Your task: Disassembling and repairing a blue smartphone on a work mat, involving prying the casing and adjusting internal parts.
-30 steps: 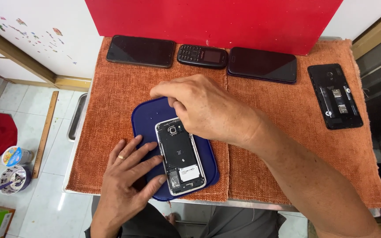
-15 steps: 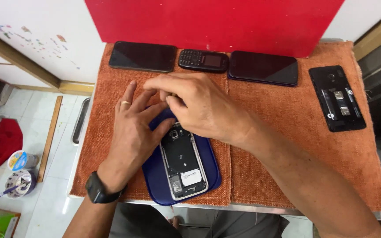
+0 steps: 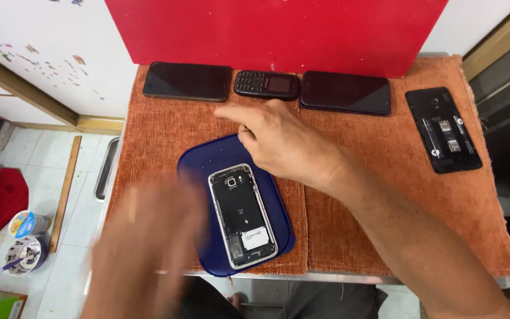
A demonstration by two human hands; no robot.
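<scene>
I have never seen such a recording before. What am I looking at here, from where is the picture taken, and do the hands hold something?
The picture comes from a camera worn on a person's head, looking down at their own two bare hands. There is no machine. An orange cloth covers the table. On it lies a blue mat with an opened phone, its back cover off. Along the far edge lie two dark smartphones with a small keypad phone between them; another opened phone lies at the right. The right hand hovers over the mat's top edge, holding nothing visible. The left hand is blurred by motion and looks empty.

1 head view, steep downward, close
</scene>
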